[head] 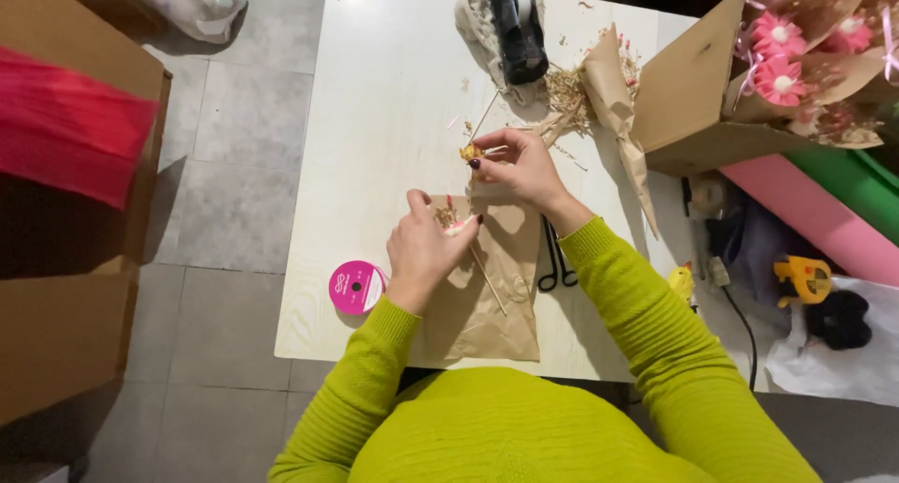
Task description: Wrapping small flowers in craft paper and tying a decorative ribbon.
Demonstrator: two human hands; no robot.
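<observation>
White tabletop [393, 118] fills the middle of the view, grey tile floor to the left, big brown cardboard boxes at far left with a red blurred sheet across one. Open cardboard box [698, 89] at far right holds kraft-wrapped bouquets with pink flowers [779, 57]; pink and green paper rolls [824, 211] lie just near of it. Kraft paper sheet [496, 296] lies flat at the near table edge, long side running near to far, under both hands. Second kraft cone [613, 99] lies far right of the hands beside loose dried straw. Black tape dispenser [518, 24] sits on a cloth at the far edge. Pink ribbon spool [356, 286] sits on the table just left of the left wrist. Black scissors [557, 258] lie right of the sheet, partly under the right forearm. Yellow glue gun off the table to the right. Left hand [426, 249] rests on the sheet, fingers pinched closed on a small dried flower sprig [448, 216] with pink tips. Right hand [520, 164] is just far and right of it, fingertips pinched narrow on a small yellow dried flower head [471, 152] on a thin wooden stick. Another stick [487, 277] lies on the sheet, slanting near-right. Flower head sits just far of the sprig, close but apart; right hand is the nearer to it.
</observation>
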